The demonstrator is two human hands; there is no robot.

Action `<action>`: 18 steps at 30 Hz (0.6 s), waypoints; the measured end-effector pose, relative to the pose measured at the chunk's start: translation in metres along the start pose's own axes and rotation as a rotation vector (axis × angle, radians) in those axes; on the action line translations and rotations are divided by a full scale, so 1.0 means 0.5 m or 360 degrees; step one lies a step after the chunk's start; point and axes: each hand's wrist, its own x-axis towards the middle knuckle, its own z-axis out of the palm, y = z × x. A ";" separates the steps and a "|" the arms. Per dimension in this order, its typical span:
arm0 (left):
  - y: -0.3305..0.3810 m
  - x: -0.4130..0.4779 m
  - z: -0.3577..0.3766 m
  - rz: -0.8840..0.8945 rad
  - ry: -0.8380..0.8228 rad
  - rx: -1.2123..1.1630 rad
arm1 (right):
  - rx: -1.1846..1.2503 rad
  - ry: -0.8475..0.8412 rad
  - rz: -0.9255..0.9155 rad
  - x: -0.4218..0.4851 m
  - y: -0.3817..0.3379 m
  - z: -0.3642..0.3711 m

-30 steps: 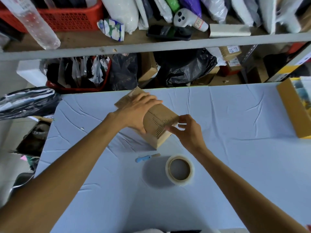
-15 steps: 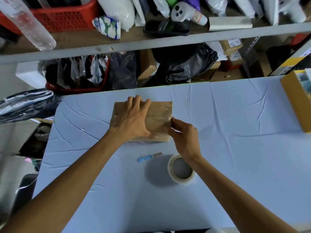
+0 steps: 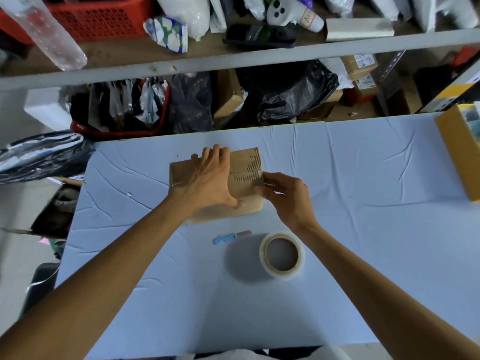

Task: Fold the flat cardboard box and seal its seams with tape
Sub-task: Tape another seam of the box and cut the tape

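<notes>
We press our left hand [image 3: 210, 180] flat, fingers [image 3: 217, 157] straight, on the cardboard box [image 3: 246, 165] at frame centre on the tabletop [image 3: 363, 203], while our right hand [image 3: 288, 200] pinches its right edge.

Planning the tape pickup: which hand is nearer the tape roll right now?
Right. The right hand pinches the right edge of the cardboard box, just beyond the tape roll; the left hand lies flat on the box's top, farther left.
</notes>
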 end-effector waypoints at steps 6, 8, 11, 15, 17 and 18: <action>-0.008 -0.001 -0.001 0.0009 -0.0055 -0.0057 | -0.0307 0.0023 -0.0062 -0.029 0.049 -0.032; -0.009 -0.006 0.000 0.0021 -0.0077 -0.0128 | -0.0707 -0.0203 -0.0188 -0.051 0.083 -0.058; -0.005 -0.011 0.008 0.0046 -0.0077 -0.0197 | -0.1560 -0.0841 -0.0413 -0.084 0.128 -0.090; -0.004 -0.020 0.021 0.0079 -0.0022 -0.0235 | -0.1831 -0.1261 -0.0506 -0.118 0.162 -0.104; -0.005 -0.023 0.024 0.0101 -0.0008 -0.0249 | -0.2007 -0.1334 -0.0604 -0.133 0.169 -0.110; -0.005 -0.024 0.025 0.0108 -0.0009 -0.0255 | -0.2056 -0.1313 -0.0649 -0.139 0.168 -0.112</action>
